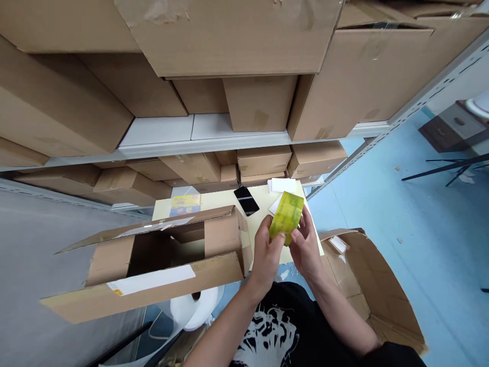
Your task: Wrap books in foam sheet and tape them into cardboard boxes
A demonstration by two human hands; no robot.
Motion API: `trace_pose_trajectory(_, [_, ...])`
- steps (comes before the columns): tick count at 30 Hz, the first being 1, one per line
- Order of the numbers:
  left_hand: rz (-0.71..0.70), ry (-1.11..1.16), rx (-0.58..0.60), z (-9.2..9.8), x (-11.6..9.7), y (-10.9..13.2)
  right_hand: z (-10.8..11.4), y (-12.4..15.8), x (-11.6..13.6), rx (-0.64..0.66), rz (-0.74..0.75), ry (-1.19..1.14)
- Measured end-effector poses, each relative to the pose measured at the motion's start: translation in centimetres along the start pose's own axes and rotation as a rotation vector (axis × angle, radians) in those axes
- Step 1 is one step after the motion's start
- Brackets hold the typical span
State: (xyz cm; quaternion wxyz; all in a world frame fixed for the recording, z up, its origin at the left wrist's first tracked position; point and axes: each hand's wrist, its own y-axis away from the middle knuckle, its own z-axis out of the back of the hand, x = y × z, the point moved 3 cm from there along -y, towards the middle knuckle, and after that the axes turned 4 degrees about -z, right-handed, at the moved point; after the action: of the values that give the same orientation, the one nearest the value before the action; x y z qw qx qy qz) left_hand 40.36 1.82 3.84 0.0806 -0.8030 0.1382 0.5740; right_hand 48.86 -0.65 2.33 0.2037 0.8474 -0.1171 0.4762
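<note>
Both my hands grip a roll of yellow-green packing tape above the right part of a pale yellow table. My left hand has its fingers closed on the roll's left side, the thumb pressed on its lower edge. On the right side my right hand holds it, with the thumb near the bottom and the other fingers partly hidden behind. To the left of my hands stands a cardboard box with its long flaps raised. Its inside is mostly dark.
A black phone and white papers lie on the table, with a yellow-and-purple packet further left. Shelves full of cartons rise ahead. A large open carton stands at right; a white roll is below the box.
</note>
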Motion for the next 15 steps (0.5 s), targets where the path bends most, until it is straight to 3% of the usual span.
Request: trace_pose_trajectory(15, [0.010, -0.025, 0.023, -0.33, 0.05, -0.21, 0.19, -0.20, -0.10, -0.048, -0.026, -0.047])
